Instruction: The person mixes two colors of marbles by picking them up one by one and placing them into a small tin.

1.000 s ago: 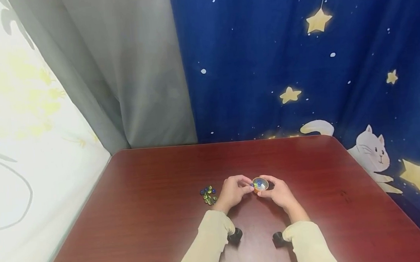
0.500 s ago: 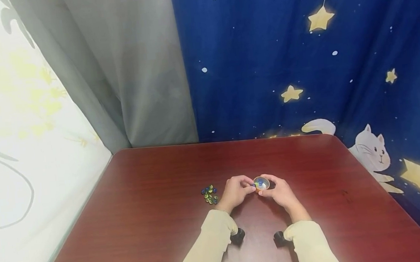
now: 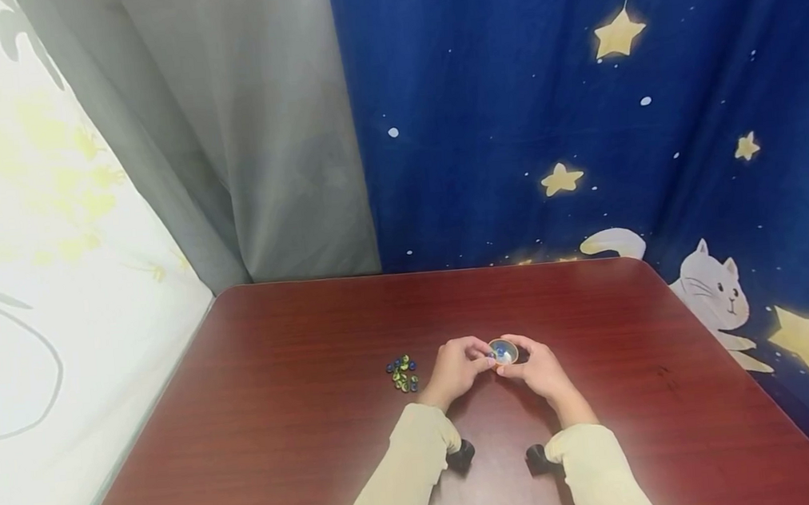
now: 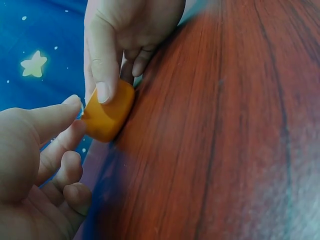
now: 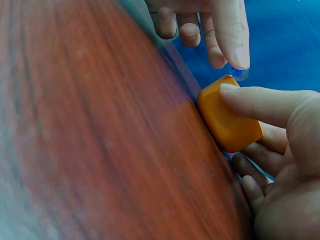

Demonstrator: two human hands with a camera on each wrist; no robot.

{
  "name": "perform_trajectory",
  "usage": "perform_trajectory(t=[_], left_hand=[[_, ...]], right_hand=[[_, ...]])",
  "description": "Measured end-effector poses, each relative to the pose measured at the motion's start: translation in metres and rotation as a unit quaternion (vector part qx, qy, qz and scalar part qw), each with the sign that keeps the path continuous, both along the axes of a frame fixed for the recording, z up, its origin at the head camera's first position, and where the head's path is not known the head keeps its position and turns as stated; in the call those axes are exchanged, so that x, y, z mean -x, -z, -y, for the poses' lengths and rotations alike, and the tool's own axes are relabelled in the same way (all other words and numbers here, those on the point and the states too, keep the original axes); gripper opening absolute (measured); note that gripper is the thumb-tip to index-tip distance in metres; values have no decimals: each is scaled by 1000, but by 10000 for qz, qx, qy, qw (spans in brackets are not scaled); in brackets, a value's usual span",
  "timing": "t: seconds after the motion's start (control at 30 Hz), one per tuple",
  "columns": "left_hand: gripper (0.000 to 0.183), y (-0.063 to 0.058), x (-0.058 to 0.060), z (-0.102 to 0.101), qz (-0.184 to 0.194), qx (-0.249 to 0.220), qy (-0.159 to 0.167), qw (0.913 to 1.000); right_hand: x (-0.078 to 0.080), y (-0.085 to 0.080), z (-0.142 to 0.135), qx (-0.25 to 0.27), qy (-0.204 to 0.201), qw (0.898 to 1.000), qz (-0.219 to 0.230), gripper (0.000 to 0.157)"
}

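My right hand (image 3: 541,370) grips a small bowl (image 3: 505,347) by its sides, thumb near and fingers on the far side. In the right wrist view the bowl (image 5: 222,120) is orange outside and stands on the table. Head view shows a pale, shiny inside with something blue in it. My left hand (image 3: 454,370) pinches a clear marble with a blue core (image 5: 239,74) between thumb and finger, right at the bowl's rim. From the left wrist, the left hand's fingertips (image 4: 74,104) cover most of that marble.
Several blue and yellow-green marbles (image 3: 402,373) lie loosely grouped on the reddish-brown table (image 3: 282,423), left of the left hand. Behind the table's far edge hang a grey curtain (image 3: 286,134) and a blue starry one (image 3: 465,119).
The left hand has edged slightly right, bringing its pinched marble closer over the bowl's rim. The right hand keeps its hold on the bowl, and the loose marbles look undisturbed.
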State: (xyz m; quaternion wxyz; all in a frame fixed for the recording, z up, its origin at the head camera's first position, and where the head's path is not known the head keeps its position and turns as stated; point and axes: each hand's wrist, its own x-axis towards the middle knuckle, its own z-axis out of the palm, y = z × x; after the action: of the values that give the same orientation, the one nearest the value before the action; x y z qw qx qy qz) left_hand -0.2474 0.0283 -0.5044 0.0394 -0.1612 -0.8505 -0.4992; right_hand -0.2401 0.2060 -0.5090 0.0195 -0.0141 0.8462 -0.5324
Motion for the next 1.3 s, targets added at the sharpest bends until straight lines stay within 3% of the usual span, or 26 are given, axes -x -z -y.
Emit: perform_trajectory(t=[0.3, 0.83, 1.3], left_hand=[[11, -2, -5, -2, -18, 53, 37, 10000], [7, 0, -3, 1, -52, 138, -8, 9999], [12, -2, -3, 2, -4, 79, 247, 9997]], right_hand=[[0, 1, 1, -1, 2, 10000, -5, 62], [2, 1, 2, -64, -30, 10000, -63, 62], [4, 1, 2, 27, 36, 10000, -28, 61]])
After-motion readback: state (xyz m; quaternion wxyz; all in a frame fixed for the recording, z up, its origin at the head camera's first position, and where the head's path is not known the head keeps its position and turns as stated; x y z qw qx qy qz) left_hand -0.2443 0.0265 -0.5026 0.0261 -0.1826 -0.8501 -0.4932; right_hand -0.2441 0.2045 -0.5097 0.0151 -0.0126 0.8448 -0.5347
